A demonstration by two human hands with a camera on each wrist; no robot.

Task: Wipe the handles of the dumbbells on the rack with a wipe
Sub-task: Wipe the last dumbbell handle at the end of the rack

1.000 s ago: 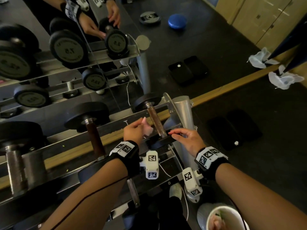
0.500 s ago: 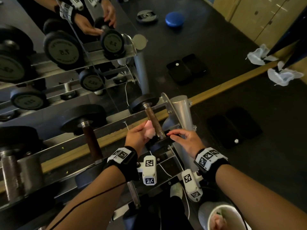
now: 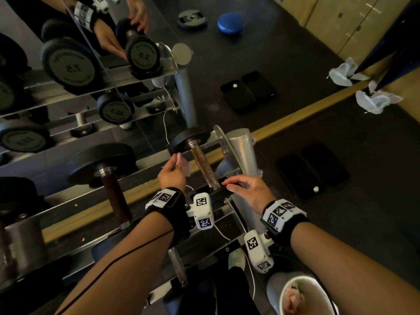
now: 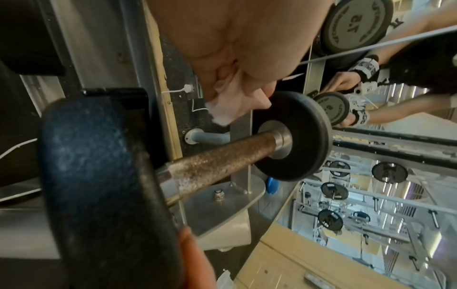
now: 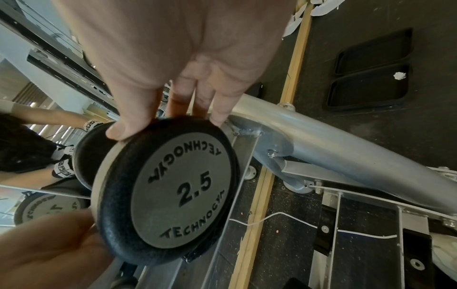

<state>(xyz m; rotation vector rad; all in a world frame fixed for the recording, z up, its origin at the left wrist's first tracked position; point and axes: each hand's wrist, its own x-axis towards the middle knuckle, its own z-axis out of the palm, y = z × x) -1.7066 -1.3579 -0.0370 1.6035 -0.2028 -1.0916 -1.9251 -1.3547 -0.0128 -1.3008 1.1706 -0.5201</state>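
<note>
A small 2.5 dumbbell lies at the right end of the top rack rail (image 3: 145,178), its rusty brown handle (image 3: 204,165) bare. My left hand (image 3: 176,164) pinches a crumpled pale pink wipe (image 3: 186,167) just left of the handle, not touching it. The left wrist view shows the wipe (image 4: 232,105) hanging above the handle (image 4: 217,158), near the far head (image 4: 291,135). My right hand (image 3: 238,185) grips the rim of the near head (image 5: 173,195) between the thumb (image 5: 118,131) and the fingers behind it.
A larger dumbbell (image 3: 113,196) sits to the left on the same rail. A mirror (image 3: 68,64) backs the rack. The silver rack post (image 3: 241,151) stands just right of my hands. A white bin (image 3: 318,289) with used wipes is at lower right; black pads (image 3: 311,171) lie on the floor.
My left hand has drawn the wipe off the handle's near end, up and to the left. The right hand stays on the near head.
</note>
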